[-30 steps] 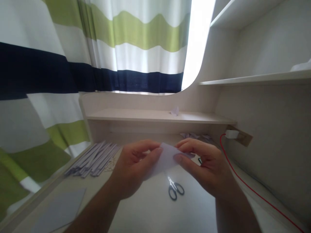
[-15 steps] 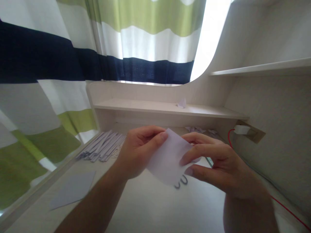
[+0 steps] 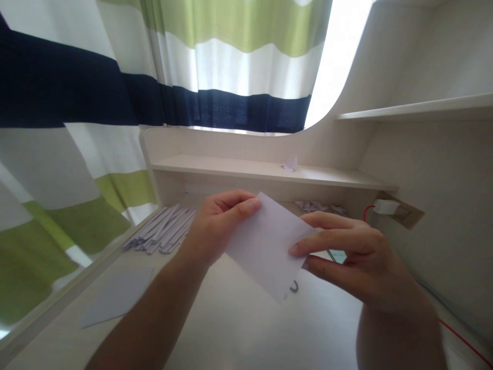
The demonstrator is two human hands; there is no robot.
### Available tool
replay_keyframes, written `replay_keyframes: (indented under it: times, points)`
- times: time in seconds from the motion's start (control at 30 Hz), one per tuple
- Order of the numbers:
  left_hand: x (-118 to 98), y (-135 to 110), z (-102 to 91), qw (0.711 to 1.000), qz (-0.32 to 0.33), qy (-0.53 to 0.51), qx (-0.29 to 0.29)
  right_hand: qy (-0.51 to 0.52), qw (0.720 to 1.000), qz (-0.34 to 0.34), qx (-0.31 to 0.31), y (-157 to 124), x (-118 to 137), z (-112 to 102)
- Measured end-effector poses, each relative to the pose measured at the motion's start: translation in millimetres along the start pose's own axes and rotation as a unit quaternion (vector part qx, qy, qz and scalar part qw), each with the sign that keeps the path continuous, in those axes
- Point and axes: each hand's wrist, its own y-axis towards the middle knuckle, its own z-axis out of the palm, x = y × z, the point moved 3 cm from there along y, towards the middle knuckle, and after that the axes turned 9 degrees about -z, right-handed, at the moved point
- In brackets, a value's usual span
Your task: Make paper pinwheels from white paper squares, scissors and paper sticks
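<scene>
Both hands hold a pale lilac sheet of paper (image 3: 265,244) up above the desk. My left hand (image 3: 217,223) pinches its upper left corner between thumb and fingers. My right hand (image 3: 354,262) grips its right edge, the index finger laid across the front. The sheet tilts down to the right and hides most of the scissors (image 3: 295,288) lying on the desk behind it; only a dark handle loop shows below the paper's lower corner.
A bundle of folded paper strips (image 3: 164,236) lies at the desk's left rear. A flat lilac sheet (image 3: 115,300) rests near the left edge. Small folded paper pieces (image 3: 318,207) sit under the low shelf (image 3: 269,172). A red cable (image 3: 460,336) runs from a wall plug (image 3: 387,206).
The paper has been opened from a small folded piece into a larger flat sheet and raised. It now covers the scissors. The view has tilted down a little.
</scene>
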Motion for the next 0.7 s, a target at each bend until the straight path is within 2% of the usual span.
replay_keyframes:
  times: [0.1, 0.17, 0.33, 0.4, 0.53, 0.7]
  points:
    - [2, 2, -0.7, 1.000, 0.002, 0.015, 0.009, -0.010, 1.000, 0.003, 0.006, 1, 1, 1]
    - [2, 1, 0.8, 0.999, 0.021, 0.036, 0.013, -0.016, 1.000, 0.005, -0.012, 2, 0, 3]
    - [1, -7, 10.1, 0.990, 0.103, 0.100, 0.012, -0.016, 0.991, 0.031, -0.133, 3, -6, 9]
    - [0, -10, 12.0, 0.986, 0.120, 0.116, 0.001, 0.000, 0.986, 0.044, -0.161, 3, -8, 10]
    - [-1, -13, 11.2, 0.984, 0.125, 0.124, -0.038, -0.004, 0.986, 0.035, -0.163, 1, -7, 7]
    - [-2, -12, 11.1, 0.970, 0.148, 0.166, -0.097, -0.103, 0.988, -0.006, -0.117, 0, 4, 8]
